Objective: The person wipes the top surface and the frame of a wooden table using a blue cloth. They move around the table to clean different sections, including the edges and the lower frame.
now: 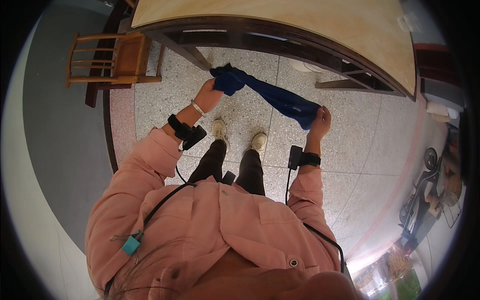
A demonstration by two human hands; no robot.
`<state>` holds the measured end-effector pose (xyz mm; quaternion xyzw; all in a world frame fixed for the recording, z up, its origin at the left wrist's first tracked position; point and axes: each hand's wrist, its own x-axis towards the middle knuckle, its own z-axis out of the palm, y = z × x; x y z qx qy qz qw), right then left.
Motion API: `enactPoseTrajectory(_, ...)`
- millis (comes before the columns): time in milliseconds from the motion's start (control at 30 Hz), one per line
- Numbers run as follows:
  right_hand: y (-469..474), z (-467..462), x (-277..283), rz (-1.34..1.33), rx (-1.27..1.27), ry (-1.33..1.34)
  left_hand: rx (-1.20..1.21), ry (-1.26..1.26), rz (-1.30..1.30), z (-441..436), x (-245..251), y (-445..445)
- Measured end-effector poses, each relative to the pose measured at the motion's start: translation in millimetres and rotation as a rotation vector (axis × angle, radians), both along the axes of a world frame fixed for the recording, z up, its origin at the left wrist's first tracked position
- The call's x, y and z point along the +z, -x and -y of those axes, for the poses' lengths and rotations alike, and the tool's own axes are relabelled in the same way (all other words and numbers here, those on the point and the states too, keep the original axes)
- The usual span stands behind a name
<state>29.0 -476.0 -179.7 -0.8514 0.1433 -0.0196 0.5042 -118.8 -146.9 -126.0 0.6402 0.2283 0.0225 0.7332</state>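
A dark blue cloth (277, 93) with small light writing near its right end is stretched between my two hands, above the speckled floor. At its bunched left end, my left hand (210, 96) grips the fabric; a light bracelet circles that wrist. My right hand (321, 122) pinches the edge of the wider right end, lower in the picture. Between the hands the cloth narrows and looks twisted near the left bunch. Each forearm wears a black strap with a small device.
A table (277, 22) with a pale top and dark wooden frame stands ahead. A wooden chair (129, 58) is at the upper left, beside a grey wall section (60, 123). A motorcycle or scooter (418, 195) stands far right. My shoes (258, 142) are on the floor below the cloth.
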Motion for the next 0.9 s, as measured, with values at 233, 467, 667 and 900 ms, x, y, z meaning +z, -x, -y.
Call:
enactPoseTrajectory(233, 106.0, -16.2, -60.5, -0.639, 0.38, -0.871, -0.544, 0.279, -0.194, 89.9, 59.7, -48.1)
enactPoseTrajectory(467, 45.3, -17.9, -21.3, -0.441, 0.603, -1.69, -0.741, 0.237, 0.259, 124.6, 75.0, -78.3)
enactPoseTrajectory(667, -34.6, -15.2, 40.8, -0.073, 0.172, -1.117, -0.424, 0.098, 0.165, 140.3, 38.6, -91.9)
enactPoseTrajectory(900, -152.5, -62.5, -14.0, 0.62, 0.454, 0.884, -0.168, -0.103, 0.021, 65.4, -43.0, -65.5)
